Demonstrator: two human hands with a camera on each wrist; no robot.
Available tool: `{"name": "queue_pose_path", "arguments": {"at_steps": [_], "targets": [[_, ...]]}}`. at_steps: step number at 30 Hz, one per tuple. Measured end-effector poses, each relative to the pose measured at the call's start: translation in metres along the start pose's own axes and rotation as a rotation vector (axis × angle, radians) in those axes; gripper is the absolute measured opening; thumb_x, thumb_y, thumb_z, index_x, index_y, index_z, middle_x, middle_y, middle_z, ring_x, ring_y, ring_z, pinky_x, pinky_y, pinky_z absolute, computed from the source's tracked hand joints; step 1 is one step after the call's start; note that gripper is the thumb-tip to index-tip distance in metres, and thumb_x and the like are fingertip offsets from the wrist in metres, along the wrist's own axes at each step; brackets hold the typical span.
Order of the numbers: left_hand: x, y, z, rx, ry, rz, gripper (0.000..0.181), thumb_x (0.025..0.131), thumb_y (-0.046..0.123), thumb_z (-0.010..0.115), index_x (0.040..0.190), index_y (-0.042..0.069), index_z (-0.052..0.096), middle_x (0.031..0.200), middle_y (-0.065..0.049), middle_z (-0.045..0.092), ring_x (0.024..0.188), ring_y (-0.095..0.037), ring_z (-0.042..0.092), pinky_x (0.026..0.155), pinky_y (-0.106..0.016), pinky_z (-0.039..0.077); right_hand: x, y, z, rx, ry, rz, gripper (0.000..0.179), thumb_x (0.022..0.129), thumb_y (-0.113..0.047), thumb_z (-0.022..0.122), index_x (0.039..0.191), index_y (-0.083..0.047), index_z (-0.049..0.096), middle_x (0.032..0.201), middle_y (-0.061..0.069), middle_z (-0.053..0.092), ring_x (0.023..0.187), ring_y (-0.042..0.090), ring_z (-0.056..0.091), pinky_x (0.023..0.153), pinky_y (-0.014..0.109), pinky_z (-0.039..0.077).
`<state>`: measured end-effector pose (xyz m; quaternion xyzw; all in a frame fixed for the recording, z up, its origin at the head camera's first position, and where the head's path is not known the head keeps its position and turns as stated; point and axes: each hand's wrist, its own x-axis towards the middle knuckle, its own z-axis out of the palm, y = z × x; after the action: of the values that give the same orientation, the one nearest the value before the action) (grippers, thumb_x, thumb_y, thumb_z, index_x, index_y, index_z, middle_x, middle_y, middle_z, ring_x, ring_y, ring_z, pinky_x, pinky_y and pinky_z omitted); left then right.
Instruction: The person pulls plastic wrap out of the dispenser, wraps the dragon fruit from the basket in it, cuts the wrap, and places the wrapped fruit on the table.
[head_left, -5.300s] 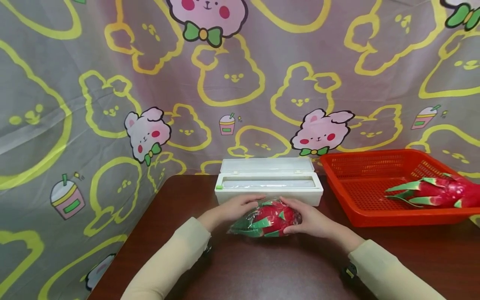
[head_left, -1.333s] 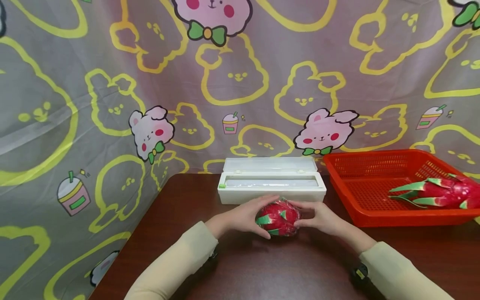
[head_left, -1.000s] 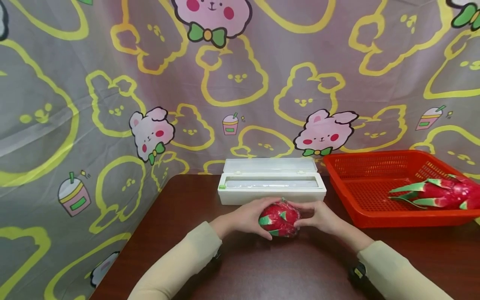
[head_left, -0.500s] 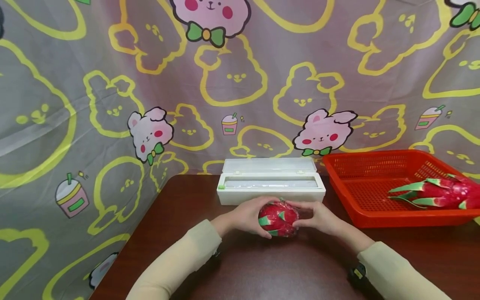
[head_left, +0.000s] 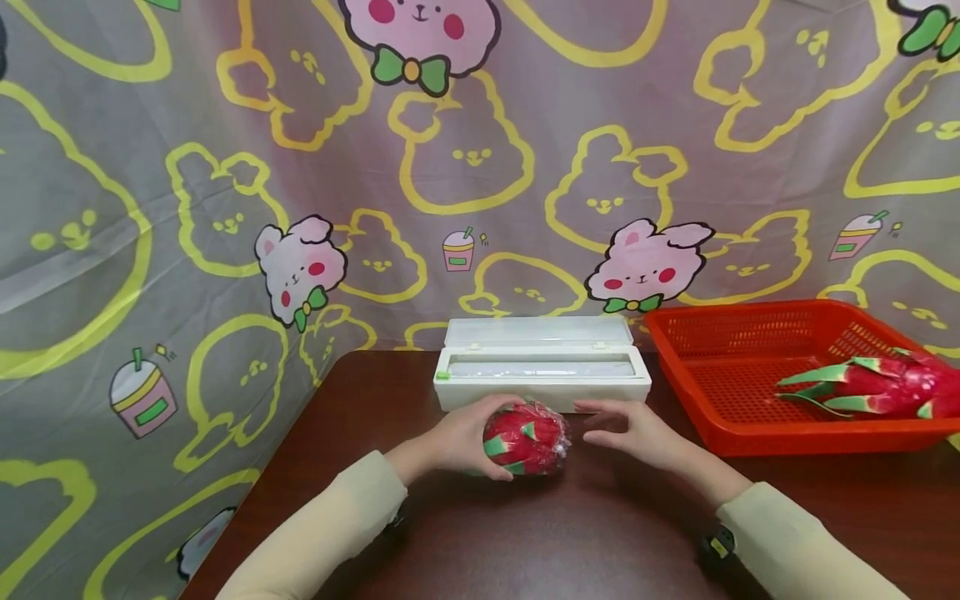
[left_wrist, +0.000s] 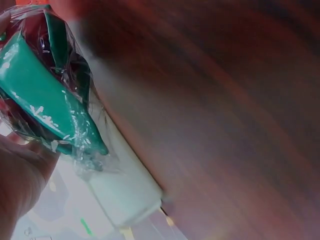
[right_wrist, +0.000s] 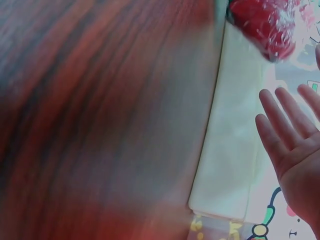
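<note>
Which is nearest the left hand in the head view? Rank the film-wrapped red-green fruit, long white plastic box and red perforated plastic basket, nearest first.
1. Film-wrapped red-green fruit: held in the left hand.
2. Long white plastic box: just beyond the hand and fruit.
3. Red perforated plastic basket: off to the right, farthest.

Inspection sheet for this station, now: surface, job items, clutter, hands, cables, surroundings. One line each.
Surface: dark wood-grain table, light reflecting off it.
Job items: dragon fruit wrapped in clear film; white box behind it, lid raised, pale roll inside.
Clutter: red basket at right, holding a second dragon fruit.
Hands: left hand grips the wrapped fruit; right hand is apart from it, holding nothing.
Cables: nothing seen.
Surroundings: cartoon-print fabric behind and at left.
</note>
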<state>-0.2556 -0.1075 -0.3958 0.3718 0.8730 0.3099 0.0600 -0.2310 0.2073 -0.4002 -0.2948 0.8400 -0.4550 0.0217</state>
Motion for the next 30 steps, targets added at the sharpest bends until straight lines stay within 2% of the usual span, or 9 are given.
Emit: {"name": "queue_pose_path", "arguments": {"at_steps": [6,9,14,19,26,30], "targets": [[-0.026,-0.004,-0.014,-0.027,0.051,-0.057,0.094,0.063,0.039,0.091,0.140,0.035,0.037,0.128,0.009,0.049,0.115,-0.014,0.049,0.085,-0.034,0.050,0.000,0.000,-0.004,-0.049,0.016,0.005,0.047,0.089,-0.024,0.073,0.130,-0.006,0.061,0.123,0.014,0.063,0.103,0.023,0.064,0.084,0.033,0.052],[-0.039,-0.009,-0.020,-0.036,0.081,-0.096,0.095,0.062,0.039,0.091,0.140,0.036,0.037,0.126,0.010,0.050,0.113,-0.014,0.049,0.085,-0.035,0.050,0.001,0.000,-0.006,-0.062,0.028,-0.016,0.044,0.088,-0.024,0.073,0.127,-0.007,0.063,0.122,0.012,0.064,0.101,0.022,0.065,0.083,0.029,0.052],[-0.060,-0.018,-0.030,-0.034,0.145,-0.158,0.097,0.059,0.041,0.093,0.138,0.036,0.038,0.125,0.011,0.050,0.113,-0.016,0.049,0.082,-0.037,0.052,0.005,0.003,-0.006,-0.067,0.037,-0.017,0.043,0.088,-0.025,0.074,0.126,-0.011,0.064,0.121,0.012,0.065,0.099,0.020,0.066,0.083,0.034,0.053],[-0.082,-0.026,-0.040,-0.004,0.239,-0.227,0.099,0.055,0.039,0.094,0.138,0.033,0.040,0.125,0.010,0.050,0.113,-0.018,0.049,0.080,-0.040,0.053,0.010,0.003,-0.004,-0.081,0.034,-0.015,0.046,0.087,-0.027,0.074,0.127,-0.008,0.063,0.120,0.016,0.064,0.098,0.021,0.065,0.084,0.038,0.053],[-0.107,-0.041,-0.059,0.009,0.345,-0.276,0.099,0.056,0.035,0.095,0.138,0.026,0.039,0.127,0.000,0.050,0.114,-0.025,0.048,0.080,-0.045,0.054,0.018,0.000,-0.001,-0.138,0.047,-0.025,0.052,0.085,-0.029,0.076,0.130,-0.009,0.061,0.120,0.012,0.065,0.102,0.026,0.063,0.084,0.037,0.053],[-0.118,-0.050,-0.068,0.037,0.377,-0.309,0.099,0.057,0.037,0.094,0.138,0.025,0.038,0.128,-0.005,0.049,0.113,-0.029,0.048,0.081,-0.048,0.053,0.022,-0.002,-0.001,-0.162,0.065,-0.010,0.051,0.084,-0.026,0.077,0.130,-0.010,0.061,0.120,0.012,0.065,0.104,0.031,0.062,0.085,0.043,0.051]]}}
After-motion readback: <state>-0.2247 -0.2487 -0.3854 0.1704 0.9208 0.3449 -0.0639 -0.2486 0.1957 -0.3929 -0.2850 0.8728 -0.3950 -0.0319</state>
